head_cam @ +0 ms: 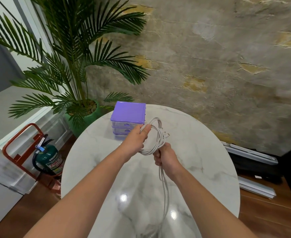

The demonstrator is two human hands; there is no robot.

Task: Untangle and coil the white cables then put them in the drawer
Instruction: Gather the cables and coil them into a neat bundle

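My left hand (137, 138) has its fingers closed around the coiled white cables (155, 134), held above the marble counter (201, 152). My right hand (165, 156) grips the loose strands trailing down, near the purple drawer unit (128, 111).

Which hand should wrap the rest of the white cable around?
Probably the right hand: it already grips the loose white cable trailing down, while the left hand holds the finished loops steady.

Potted palm (76, 54), fire extinguisher (49, 159), marble table (201, 152)
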